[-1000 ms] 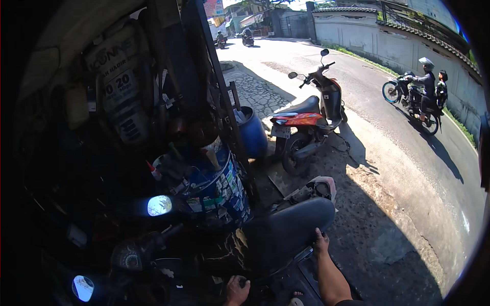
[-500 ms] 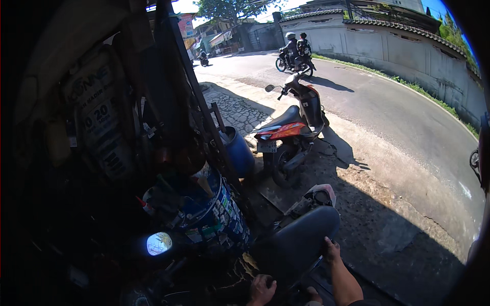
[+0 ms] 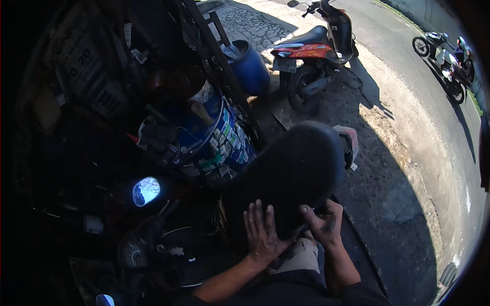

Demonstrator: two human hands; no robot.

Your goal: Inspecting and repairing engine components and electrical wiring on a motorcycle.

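Note:
A black motorbike seat point(image 3: 301, 158) lies lengthwise before me, its rounded rear end pointing away. My left hand point(image 3: 263, 232) rests flat on its near side, fingers spread. On the seat's right edge is my right hand point(image 3: 326, 222), thumb on top and the other fingers curled round the rim; their tips are hidden. To the left, mostly in shadow, are the bike's round instrument dial point(image 3: 135, 255) and a bright mirror point(image 3: 146, 192). A pale tail piece point(image 3: 349, 143) shows past the seat's rear.
A blue drum covered in stickers point(image 3: 227, 135), with tools and scraps on top, stands left of the seat. Beyond are a plain blue barrel point(image 3: 249, 71) and a parked red-and-black scooter point(image 3: 311, 51). A motorbike with riders point(image 3: 446, 66) is on the road at right.
My view has tipped downward. My left hand has gone from curled to flat on the seat. The right hand has moved nearer along the seat's edge. The seat now covers the metal frame beyond it.

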